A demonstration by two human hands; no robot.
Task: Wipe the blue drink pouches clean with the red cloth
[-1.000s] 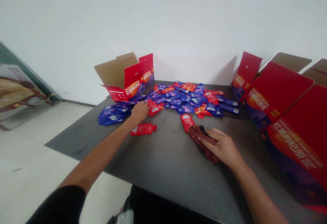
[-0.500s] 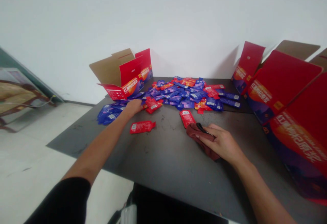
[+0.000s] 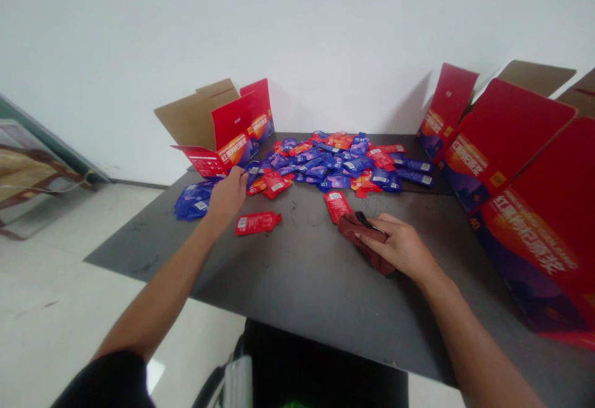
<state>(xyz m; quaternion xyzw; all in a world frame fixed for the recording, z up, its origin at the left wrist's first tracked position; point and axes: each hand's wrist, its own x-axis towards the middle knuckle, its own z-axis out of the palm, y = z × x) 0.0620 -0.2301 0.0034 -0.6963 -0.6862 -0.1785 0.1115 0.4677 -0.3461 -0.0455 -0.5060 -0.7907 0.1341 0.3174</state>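
My left hand is closed, its fingers pinching a blue sachet just above the left end of the pile. A heap of blue and red sachets lies along the back of the table. Close to my left hand is a smaller group of blue sachets. Folded brown cloth with a black strip on top is gripped in my right hand. At the cloth's far edge lies a red sachet, partly covered by it. Another red sachet rests alone on the dark tabletop.
An open red carton stands at the back left of the grey table. More open cartons line the right side. Behind them rises a white wall. Wooden furniture is on the floor at far left.
My left hand has lifted and drawn back a little to the left, with a blue sachet now at its fingertips. My right hand keeps the cloth in nearly the same place.
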